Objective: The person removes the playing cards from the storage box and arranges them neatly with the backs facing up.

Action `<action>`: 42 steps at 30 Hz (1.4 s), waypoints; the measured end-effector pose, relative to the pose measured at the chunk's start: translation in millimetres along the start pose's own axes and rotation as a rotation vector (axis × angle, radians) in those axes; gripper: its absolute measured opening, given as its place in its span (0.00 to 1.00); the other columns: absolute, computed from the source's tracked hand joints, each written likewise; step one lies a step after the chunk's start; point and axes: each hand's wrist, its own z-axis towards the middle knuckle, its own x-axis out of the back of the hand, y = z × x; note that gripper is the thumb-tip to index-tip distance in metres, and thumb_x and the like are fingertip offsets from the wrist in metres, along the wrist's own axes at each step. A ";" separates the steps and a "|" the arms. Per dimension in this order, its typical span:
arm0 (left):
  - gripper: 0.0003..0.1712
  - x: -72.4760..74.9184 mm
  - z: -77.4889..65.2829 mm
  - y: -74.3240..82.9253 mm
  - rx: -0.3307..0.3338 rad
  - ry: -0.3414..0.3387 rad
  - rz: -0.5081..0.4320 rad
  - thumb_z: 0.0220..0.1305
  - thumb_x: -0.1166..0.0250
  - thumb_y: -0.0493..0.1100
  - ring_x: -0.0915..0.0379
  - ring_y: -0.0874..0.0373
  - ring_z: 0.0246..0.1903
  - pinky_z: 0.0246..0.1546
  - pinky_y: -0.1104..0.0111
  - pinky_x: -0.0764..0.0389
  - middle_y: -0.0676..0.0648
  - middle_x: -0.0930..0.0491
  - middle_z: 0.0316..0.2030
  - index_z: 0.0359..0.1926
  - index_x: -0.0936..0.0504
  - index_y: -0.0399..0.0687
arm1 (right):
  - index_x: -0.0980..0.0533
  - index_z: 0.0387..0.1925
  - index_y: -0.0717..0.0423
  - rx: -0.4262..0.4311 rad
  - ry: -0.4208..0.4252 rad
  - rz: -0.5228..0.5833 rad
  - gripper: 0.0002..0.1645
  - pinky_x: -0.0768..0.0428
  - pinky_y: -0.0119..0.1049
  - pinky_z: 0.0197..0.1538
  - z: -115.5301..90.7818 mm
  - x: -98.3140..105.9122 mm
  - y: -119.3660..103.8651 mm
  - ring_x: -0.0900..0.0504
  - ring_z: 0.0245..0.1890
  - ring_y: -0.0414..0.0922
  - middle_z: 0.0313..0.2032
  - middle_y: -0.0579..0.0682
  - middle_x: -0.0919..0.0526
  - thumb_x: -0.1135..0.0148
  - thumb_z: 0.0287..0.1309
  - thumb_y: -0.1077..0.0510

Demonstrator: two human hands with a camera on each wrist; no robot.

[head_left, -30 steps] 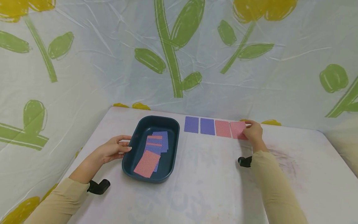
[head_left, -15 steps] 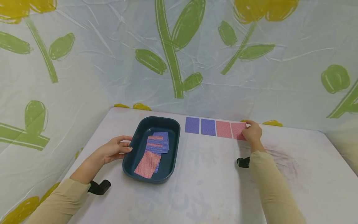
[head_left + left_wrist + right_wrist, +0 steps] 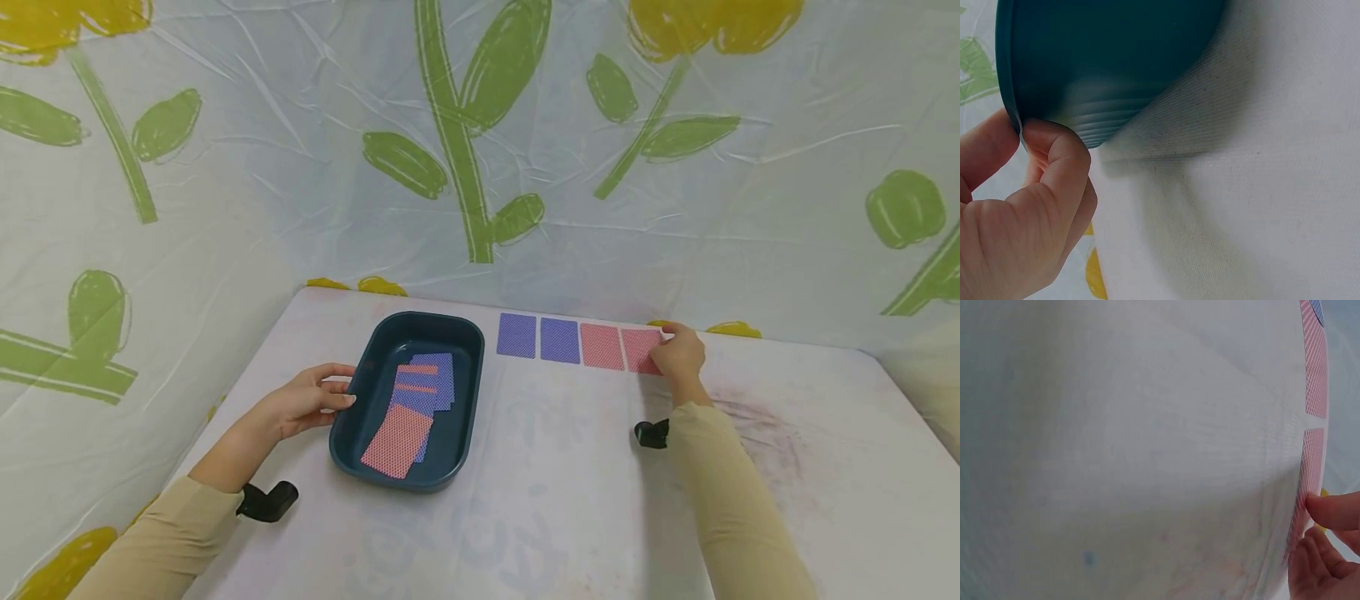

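My left hand pinches the left rim of a dark teal tray between thumb and curled fingers. The left wrist view shows the tray's outer wall and a shadow beneath it. Inside lie overlapping red and blue patterned playing cards, backs up. At the table's far edge my right hand holds the right edge of the last red playing card in a row. Part of that card is hidden by the fingers. Left of it are another red playing card and two blue playing cards.
The white table has faint printing and reddish smudges at the right. Behind it rises a flower-printed sheet, close to the card row. Black devices are strapped at both wrists.
The last red card now lies straighter beside its neighbour, with a narrow gap between them. My right hand has shifted slightly left and stays at the card. The left hand and tray have held still.
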 end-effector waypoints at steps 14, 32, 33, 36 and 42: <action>0.34 -1.3 -0.4 1.8 -0.002 -0.002 0.009 0.62 0.43 0.30 0.27 0.57 0.36 0.39 0.67 0.23 0.43 0.29 0.39 0.66 0.48 0.32 | 0.35 0.61 0.68 0.000 -0.160 0.181 0.31 0.31 0.52 0.54 -13.9 13.0 -52.9 0.30 0.53 0.62 0.54 0.70 0.29 0.42 0.55 0.62; 0.33 -0.9 -0.6 0.6 0.002 0.006 0.018 0.63 0.43 0.30 0.28 0.57 0.36 0.38 0.68 0.23 0.43 0.29 0.40 0.66 0.47 0.33 | 0.31 0.57 0.64 0.226 -0.621 0.493 0.28 0.24 0.40 0.50 -85.5 -15.4 -167.4 0.25 0.36 0.45 0.39 0.56 0.26 0.36 0.53 0.66; 0.33 -1.1 -0.8 0.9 0.000 0.004 0.017 0.63 0.43 0.30 0.28 0.57 0.36 0.38 0.68 0.23 0.43 0.29 0.40 0.66 0.47 0.32 | 0.30 0.56 0.64 0.239 -0.641 0.497 0.28 0.24 0.39 0.49 -91.6 -18.3 -171.6 0.25 0.36 0.45 0.38 0.56 0.26 0.36 0.52 0.66; 0.34 -1.9 -1.0 1.4 0.001 0.005 0.017 0.63 0.43 0.30 0.28 0.57 0.36 0.38 0.68 0.23 0.43 0.29 0.40 0.66 0.47 0.33 | 0.29 0.55 0.65 0.277 -0.703 0.501 0.28 0.23 0.37 0.47 -109.4 -27.4 -182.4 0.25 0.35 0.46 0.37 0.56 0.26 0.35 0.51 0.66; 0.34 -3.0 -0.9 1.4 -0.004 -0.002 0.011 0.63 0.43 0.30 0.27 0.58 0.35 0.38 0.68 0.23 0.44 0.29 0.39 0.66 0.48 0.32 | 0.28 0.53 0.65 0.324 -0.823 0.527 0.27 0.23 0.38 0.48 -136.5 -46.1 -198.6 0.24 0.37 0.46 0.38 0.58 0.24 0.34 0.49 0.68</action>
